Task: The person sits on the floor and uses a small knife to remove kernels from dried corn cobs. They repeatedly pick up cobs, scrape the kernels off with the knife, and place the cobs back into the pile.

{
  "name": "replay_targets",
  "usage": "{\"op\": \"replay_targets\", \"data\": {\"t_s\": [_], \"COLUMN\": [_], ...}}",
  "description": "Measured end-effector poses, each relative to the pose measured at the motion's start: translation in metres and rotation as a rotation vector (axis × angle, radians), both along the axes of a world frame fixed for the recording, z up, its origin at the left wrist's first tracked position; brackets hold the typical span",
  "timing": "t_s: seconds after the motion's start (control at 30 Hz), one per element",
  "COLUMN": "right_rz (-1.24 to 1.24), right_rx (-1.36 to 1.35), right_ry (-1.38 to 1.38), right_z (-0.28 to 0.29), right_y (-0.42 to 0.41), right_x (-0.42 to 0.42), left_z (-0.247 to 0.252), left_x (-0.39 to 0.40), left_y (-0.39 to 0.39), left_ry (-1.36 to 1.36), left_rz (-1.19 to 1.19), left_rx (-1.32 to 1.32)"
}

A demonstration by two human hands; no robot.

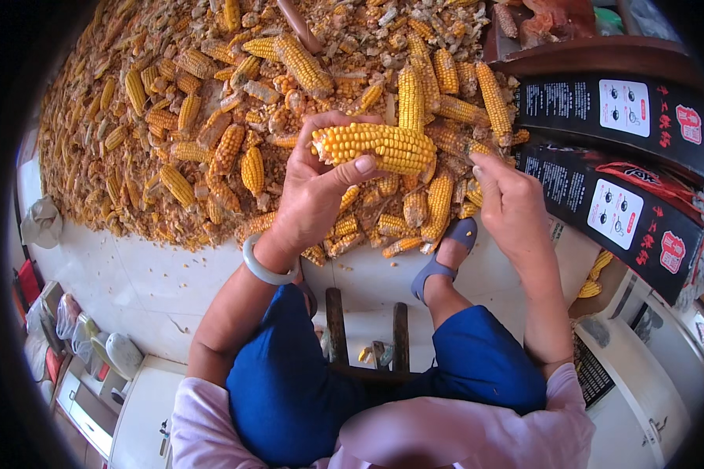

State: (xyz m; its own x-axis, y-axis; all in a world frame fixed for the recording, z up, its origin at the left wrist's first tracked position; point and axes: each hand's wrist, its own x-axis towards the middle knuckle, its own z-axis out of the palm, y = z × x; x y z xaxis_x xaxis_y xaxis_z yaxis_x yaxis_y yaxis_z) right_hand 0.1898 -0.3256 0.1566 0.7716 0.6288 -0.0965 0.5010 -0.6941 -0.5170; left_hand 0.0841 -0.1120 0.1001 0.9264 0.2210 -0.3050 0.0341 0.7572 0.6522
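Note:
My left hand (311, 196) holds a yellow ear of corn (375, 148) crosswise, its broken pale end to the left and rows of kernels facing up. The thumb presses along its near side. To the right of this ear, my right hand (513, 202) is curled with thumb and forefinger close together. A small dark tip shows by those fingers, but whether they grip something is unclear. Beneath and beyond both hands spreads a large heap of corn ears and cobs (176, 184), some stripped of kernels. Another full ear (410, 97) lies just past the held one.
Two black printed cartons (616, 111) (610, 202) lean at the right, below a brown wooden edge (598, 55). A brown rod (299, 26) sticks out of the heap. Pale floor tiles (146, 281) border it, with loose kernels scattered. Dark wooden legs (337, 328) stand between my knees.

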Motion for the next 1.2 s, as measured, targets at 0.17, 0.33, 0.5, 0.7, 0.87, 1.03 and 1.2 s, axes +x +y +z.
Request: {"op": "replay_targets", "data": {"t_s": [0.17, 0.33, 0.5, 0.7, 0.87, 1.03, 1.2], "right_rz": [-0.097, 0.031, 0.090, 0.082, 0.089, -0.091, -0.182], "right_rx": [0.311, 0.432, 0.448, 0.502, 0.391, 0.305, 0.163], "right_ry": [0.265, 0.101, 0.078, 0.030, 0.013, 0.010, 0.234], "right_z": [0.011, 0.004, 0.000, -0.009, -0.010, -0.021, -0.024], "right_y": [0.023, 0.032, 0.040, 0.042, 0.041, 0.020, 0.009], "right_x": [-0.006, -0.006, -0.011, -0.018, -0.015, 0.000, 0.004], "left_z": [0.001, 0.003, 0.008, 0.012, 0.006, 0.006, 0.007], "left_x": [0.000, 0.002, 0.003, 0.001, -0.001, -0.002, -0.001], "left_y": [0.000, -0.004, -0.009, -0.013, -0.013, -0.005, -0.006], "left_ry": [0.021, 0.031, 0.039, 0.051, 0.049, 0.074, 0.103], "left_rz": [-0.044, -0.089, -0.070, -0.032, -0.036, -0.030, -0.040], "left_rx": [-0.057, -0.038, -0.030, -0.019, 0.001, -0.036, -0.090]}}
